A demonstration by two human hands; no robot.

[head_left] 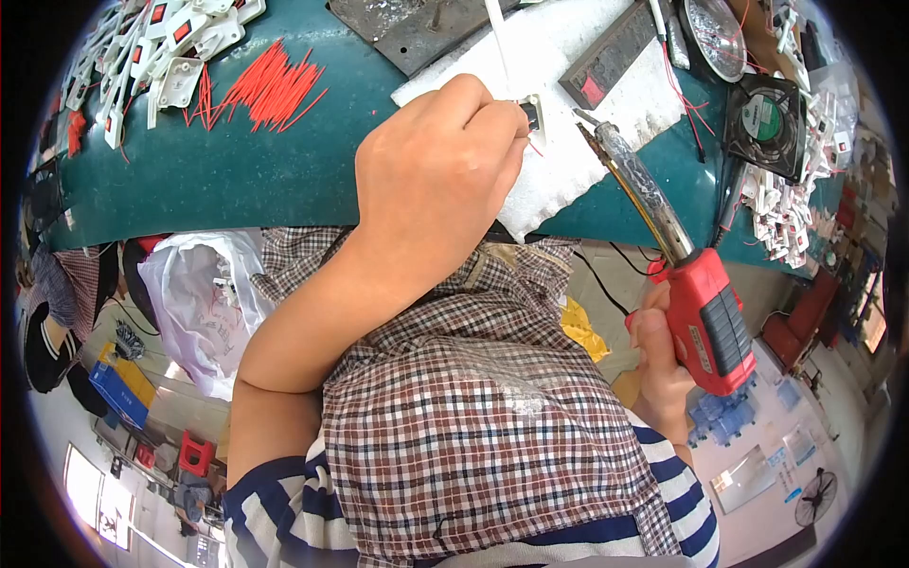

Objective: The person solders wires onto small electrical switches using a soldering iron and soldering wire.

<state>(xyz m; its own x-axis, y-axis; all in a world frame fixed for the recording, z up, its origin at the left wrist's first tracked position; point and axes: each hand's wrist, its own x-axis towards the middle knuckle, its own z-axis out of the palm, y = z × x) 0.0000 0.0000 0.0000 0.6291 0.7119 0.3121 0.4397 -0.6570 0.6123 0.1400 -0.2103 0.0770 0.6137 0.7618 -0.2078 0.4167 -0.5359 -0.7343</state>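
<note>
The right hand [660,364] is clamped round the red-handled soldering iron [703,298], likely its safe hold. The left hand [443,159] curls at a plastic housing [541,115] on a white pad [561,172], grip hidden, cannot tell; the housing looks light, stiff, best pinched by its edges.

apron [445,445]: brown, black, white checks | whitish smudge [523,399] | sleeves [275,511]: short, navy-white stripes
</note>
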